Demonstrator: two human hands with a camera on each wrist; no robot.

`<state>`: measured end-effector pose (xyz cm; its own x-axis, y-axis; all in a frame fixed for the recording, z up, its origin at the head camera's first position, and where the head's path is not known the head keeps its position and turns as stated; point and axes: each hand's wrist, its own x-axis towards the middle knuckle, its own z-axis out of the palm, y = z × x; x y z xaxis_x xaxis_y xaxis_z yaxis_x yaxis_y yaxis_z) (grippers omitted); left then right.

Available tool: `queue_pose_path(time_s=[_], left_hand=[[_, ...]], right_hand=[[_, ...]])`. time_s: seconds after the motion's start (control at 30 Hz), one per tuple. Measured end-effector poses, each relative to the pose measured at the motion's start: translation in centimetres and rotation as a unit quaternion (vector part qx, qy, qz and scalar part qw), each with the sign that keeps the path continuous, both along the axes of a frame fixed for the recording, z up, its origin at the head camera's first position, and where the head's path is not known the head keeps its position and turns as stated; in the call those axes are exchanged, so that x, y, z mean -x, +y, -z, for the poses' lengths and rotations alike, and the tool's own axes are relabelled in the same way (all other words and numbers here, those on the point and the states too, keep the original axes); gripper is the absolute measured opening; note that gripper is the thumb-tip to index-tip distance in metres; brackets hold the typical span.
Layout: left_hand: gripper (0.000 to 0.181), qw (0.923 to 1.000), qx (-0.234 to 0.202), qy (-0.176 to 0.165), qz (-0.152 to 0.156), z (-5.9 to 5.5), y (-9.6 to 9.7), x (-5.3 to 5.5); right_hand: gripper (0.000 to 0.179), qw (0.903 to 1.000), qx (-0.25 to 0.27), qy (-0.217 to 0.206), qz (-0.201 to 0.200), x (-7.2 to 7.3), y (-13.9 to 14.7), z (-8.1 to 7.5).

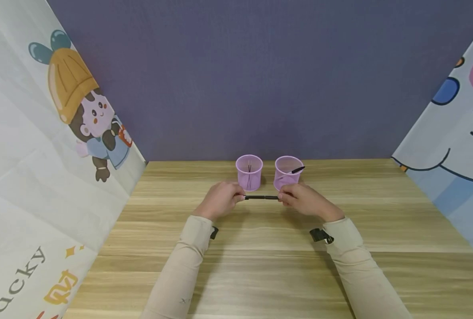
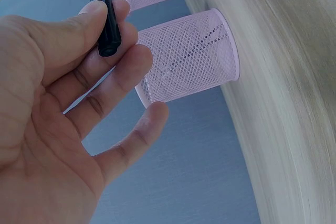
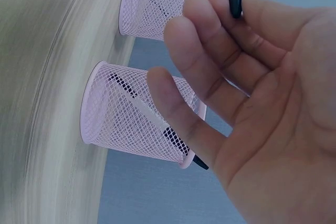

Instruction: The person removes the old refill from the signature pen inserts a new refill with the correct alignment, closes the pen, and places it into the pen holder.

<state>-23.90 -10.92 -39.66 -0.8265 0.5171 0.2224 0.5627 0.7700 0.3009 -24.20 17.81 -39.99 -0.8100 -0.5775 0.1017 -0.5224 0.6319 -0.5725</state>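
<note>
A black pen (image 1: 261, 197) lies level between my two hands, in front of two pink mesh pen cups. My left hand (image 1: 222, 199) pinches one end between thumb and fingers; in the left wrist view that end of the pen (image 2: 108, 30) shows a clip. The other end is pinched by my right hand (image 1: 305, 200), whose remaining fingers spread loosely in the right wrist view. Behind the left hand stands the left cup (image 1: 249, 179) with thin dark sticks inside. The right cup (image 1: 287, 166) holds another pen (image 3: 170, 135), its dark tip leaning out over the rim.
Both cups stand near the back of the wooden table (image 1: 256, 274), close to a dark blue-grey panel (image 1: 260, 79). White printed cloths hang at the left (image 1: 41, 168) and right (image 1: 459, 146) sides. Dark wrist straps (image 1: 321, 235) show at the sleeves.
</note>
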Motion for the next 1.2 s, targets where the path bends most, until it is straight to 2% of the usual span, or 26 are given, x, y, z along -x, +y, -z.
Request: queue_pose_path(time_s=[0.73, 1.2], left_hand=[[0.008, 1.0000, 0.000, 0.001, 0.003, 0.20, 0.02, -0.01], [0.008, 1.0000, 0.003, 0.005, 0.005, 0.17, -0.02, -0.07]], right_hand=[[0.013, 0.9998, -0.009, -0.001, 0.020, -0.08, -0.18, -0.13], [0.008, 0.9993, -0.003, 0.034, 0.016, 0.03, -0.13, 0.21]])
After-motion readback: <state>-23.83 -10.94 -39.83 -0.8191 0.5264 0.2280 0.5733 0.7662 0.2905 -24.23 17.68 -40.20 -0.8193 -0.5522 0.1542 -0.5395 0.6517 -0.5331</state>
